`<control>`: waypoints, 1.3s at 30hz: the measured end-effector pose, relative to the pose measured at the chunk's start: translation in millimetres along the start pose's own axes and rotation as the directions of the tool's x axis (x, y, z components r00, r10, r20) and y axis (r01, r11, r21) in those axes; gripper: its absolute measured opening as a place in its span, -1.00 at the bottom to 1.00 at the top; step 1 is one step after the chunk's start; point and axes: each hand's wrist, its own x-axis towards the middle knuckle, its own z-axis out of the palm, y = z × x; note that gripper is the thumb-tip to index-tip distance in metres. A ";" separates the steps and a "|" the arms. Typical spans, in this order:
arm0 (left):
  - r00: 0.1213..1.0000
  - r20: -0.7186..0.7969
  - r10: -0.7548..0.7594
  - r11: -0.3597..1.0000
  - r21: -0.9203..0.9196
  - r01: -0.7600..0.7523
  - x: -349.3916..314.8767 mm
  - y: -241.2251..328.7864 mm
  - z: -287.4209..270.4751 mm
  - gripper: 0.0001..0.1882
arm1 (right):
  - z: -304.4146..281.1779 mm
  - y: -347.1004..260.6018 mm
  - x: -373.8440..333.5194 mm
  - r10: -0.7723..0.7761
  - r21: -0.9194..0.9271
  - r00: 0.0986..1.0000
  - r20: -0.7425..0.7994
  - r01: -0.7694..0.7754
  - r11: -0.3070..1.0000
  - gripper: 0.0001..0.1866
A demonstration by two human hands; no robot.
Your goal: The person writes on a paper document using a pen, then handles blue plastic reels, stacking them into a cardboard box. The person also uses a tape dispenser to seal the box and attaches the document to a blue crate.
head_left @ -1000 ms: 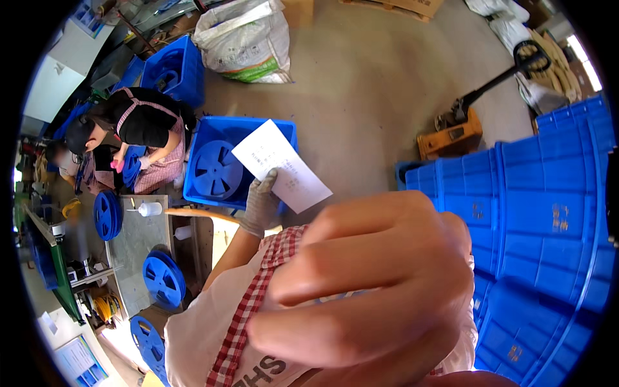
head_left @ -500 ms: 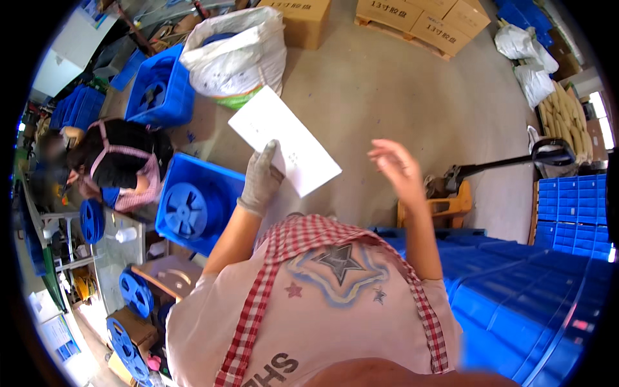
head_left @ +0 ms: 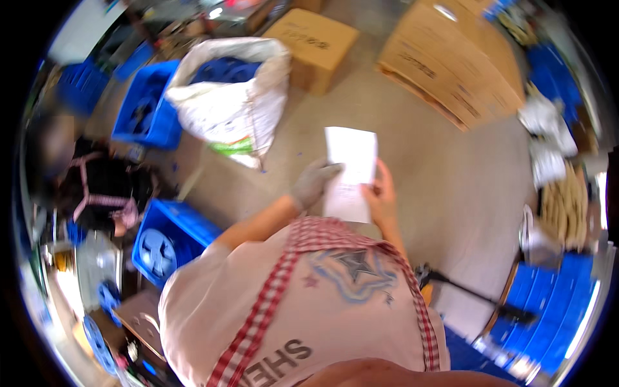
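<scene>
A white sheet of paper [head_left: 352, 155] with faint print hangs upright in front of my chest, held by both hands. My left hand [head_left: 314, 182], in a grey glove, pinches its left edge with the thumb on the front. At the right edge, the bare fingers of my right hand [head_left: 382, 195] grip it, thumb in front and fingertips behind. The fingers behind the paper are partly hidden.
Ahead to the left stands a white woven sack [head_left: 222, 109] holding blue reels. Blue bins [head_left: 177, 219] are at the left, near a co-worker [head_left: 103, 184]. Cardboard boxes [head_left: 451, 61] lie ahead; a pallet jack handle [head_left: 464, 287] is at the right.
My right hand has come in from the side and taken hold of the paper. The paper has turned upright and shifted right. The whole view has swung.
</scene>
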 end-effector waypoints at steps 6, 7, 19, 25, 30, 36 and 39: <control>0.945 -0.160 0.286 0.938 0.249 -0.241 167.5 32.0 26.4 -0.15 | -99.6 6.7 149.4 0.087 -0.092 0.992 0.093 -0.078 0.993 -0.50; 0.955 -0.099 0.281 0.920 0.310 -0.239 197.6 42.2 26.3 -0.15 | -120.7 12.7 184.0 0.085 -0.101 0.994 0.073 -0.077 0.992 -0.49; 0.811 -0.516 0.276 0.950 0.275 -0.148 422.8 92.4 -58.6 -0.63 | -329.7 -44.4 671.9 -0.261 -0.485 0.964 0.042 0.248 0.838 -0.47; 0.691 -0.722 0.037 0.990 0.119 0.072 499.5 79.2 -158.8 -0.67 | -448.8 -106.0 859.3 -0.472 -0.413 0.814 -0.338 0.322 0.852 -0.44; 0.850 -0.523 0.064 0.984 0.177 0.035 636.9 62.1 -247.5 -0.69 | -521.1 -131.4 1007.5 -0.441 -0.578 0.737 -0.513 0.084 0.812 -0.41; 0.939 -0.340 0.052 0.993 0.115 -0.013 763.6 262.3 -196.0 -0.68 | -659.3 -107.3 1121.2 -0.276 -0.691 0.725 -0.631 -0.364 0.624 -0.35; 0.771 -0.634 0.065 0.976 0.201 0.082 778.3 279.7 -203.8 -0.68 | -735.7 -74.0 1163.1 -0.220 -0.763 0.809 -0.546 -0.371 0.530 -0.38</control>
